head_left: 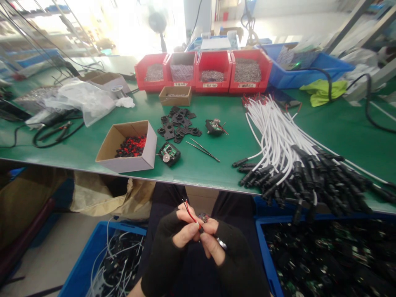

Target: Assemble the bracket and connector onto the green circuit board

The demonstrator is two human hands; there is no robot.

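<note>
Wires [189, 214], red and black, pinched between left hand [178, 234] and right hand [220, 241], both close together, tips upward.

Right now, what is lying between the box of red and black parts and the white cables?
In the head view, tweezers, black plastic pieces and two circuit-board assemblies lie between them on the table.

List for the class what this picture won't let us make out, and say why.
All in the head view:
- Lower ends of the red and black wires: hidden by the fingers of the left hand and right hand.
- Writing on the bin labels: too small and blurred.
- Blades of the fan: blurred, washed out by glare.
- Near end of the left blue crate: cut off by the bottom edge.
</note>
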